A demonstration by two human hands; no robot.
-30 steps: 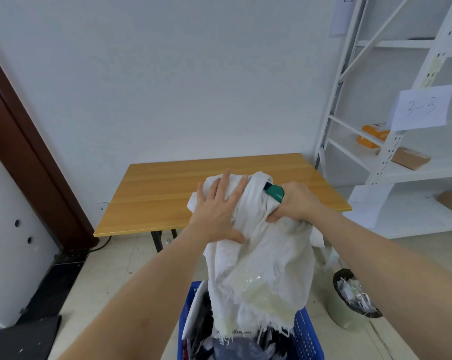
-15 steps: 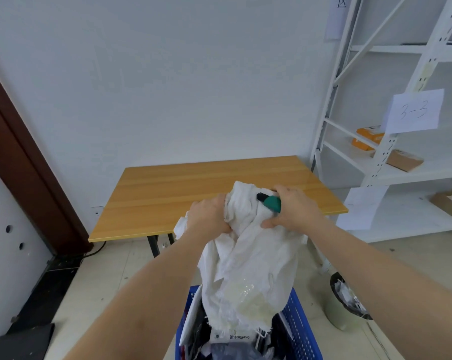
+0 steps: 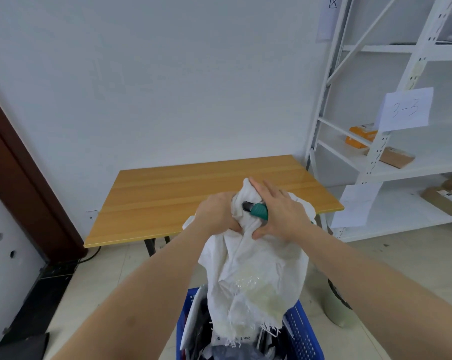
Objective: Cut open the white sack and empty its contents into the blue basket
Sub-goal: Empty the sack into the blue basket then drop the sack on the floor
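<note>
White sack (image 3: 253,268) hangs upside down at centre frame, its bunched top end held up in front of the wooden table (image 3: 172,201) and its frayed open mouth trailing down into the blue basket (image 3: 304,331) at six o'clock. Left hand (image 3: 215,214) sits at nine o'clock of the bunched cloth, fingers curled tight into a fist around a fold of the sack. Right hand (image 3: 280,215) is at three o'clock of that same bunch, thumb pinching the fabric from below while the fingers stretch over the top, and a teal cutter (image 3: 258,211) is pressed between palm and cloth, its dark tip poking toward nine o'clock. So both hands are clamped on the sack, the right one trapping the cutter against it too. A glossy, yellowish patch shows on the lower half of the cloth. Down in the basket, dark and pale packets (image 3: 219,346) are heaped under the sack's ragged hem; whether any are touching it I can't tell. At four o'clock, a pale bin (image 3: 335,311) stands on the floor just beside the basket. At two o'clock, white shelving (image 3: 370,167) carries a paper label reading 3-3 (image 3: 405,109) and some cardboard parcels (image 3: 396,158).
</note>
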